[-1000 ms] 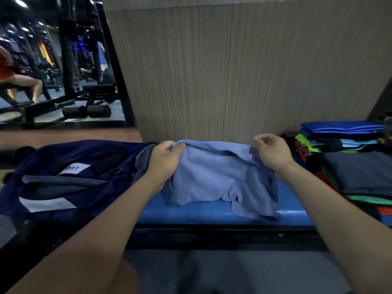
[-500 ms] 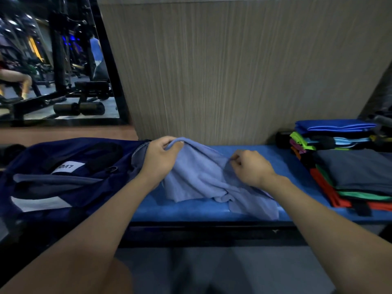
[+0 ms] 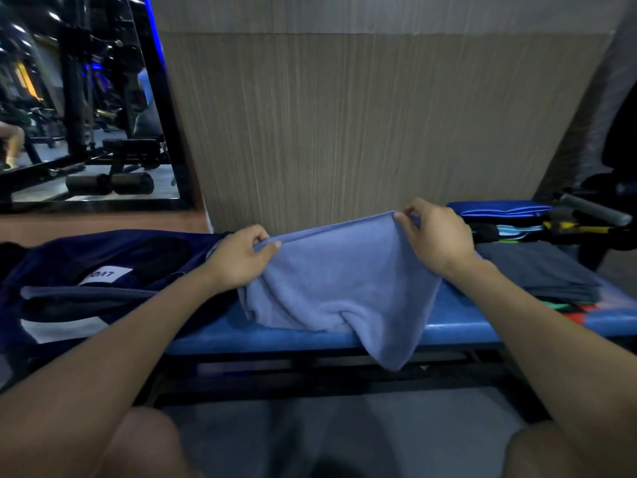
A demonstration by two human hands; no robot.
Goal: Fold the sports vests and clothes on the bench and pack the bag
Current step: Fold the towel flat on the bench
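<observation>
garment (image 3: 337, 288) — light blue, held up by top edge, draping over bench (image 3: 458, 327) | bag (image 3: 103, 270) — navy, left

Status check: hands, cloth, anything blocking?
Left hand and right hand each pinch a top corner of the light-blue soft cloth. Cloth lifted, lower end draping over blue padded bench. Nothing blocking; navy bag left.

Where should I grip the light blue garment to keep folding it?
Grip the light blue garment by its two top corners from above, as the left hand and right hand do; its top edge is stretched taut, and the loose lower part hangs over the bench.
</observation>
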